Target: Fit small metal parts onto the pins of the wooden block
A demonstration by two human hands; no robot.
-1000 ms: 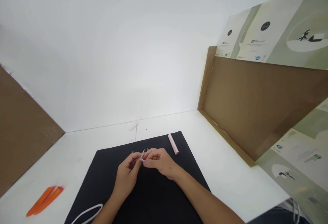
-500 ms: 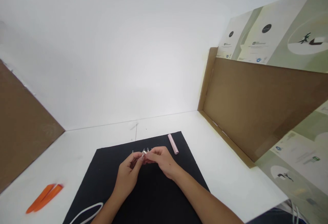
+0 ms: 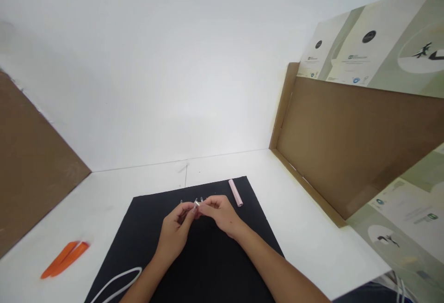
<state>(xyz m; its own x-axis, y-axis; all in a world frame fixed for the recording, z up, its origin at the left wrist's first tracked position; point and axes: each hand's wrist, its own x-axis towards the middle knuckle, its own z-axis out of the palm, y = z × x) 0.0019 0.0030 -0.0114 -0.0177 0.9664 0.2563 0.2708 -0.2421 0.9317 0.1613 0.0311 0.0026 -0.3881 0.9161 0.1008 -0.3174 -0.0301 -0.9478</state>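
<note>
Over the black mat (image 3: 215, 261), my left hand (image 3: 176, 229) and my right hand (image 3: 222, 215) meet with fingertips pinched. Between them is a small shiny silvery piece (image 3: 196, 204), too small to name; both hands grip it. Several little clear or metallic tips show just beyond my fingers, and I cannot tell whether they belong to the held piece or lie on the mat. To the right of my right hand, a pale pink tube (image 3: 236, 193) lies on the mat near its far right corner.
Two orange strips (image 3: 65, 260) lie on the white table (image 3: 305, 229) at the left. A white cable (image 3: 120, 277) loops beside my left forearm. Brown cardboard panels (image 3: 347, 141) flank the table, and a white wall (image 3: 180, 62) rises behind it.
The view has shifted slightly. My hands keep nearly the same pinched hold on the silvery piece, which appears turned a little.
</note>
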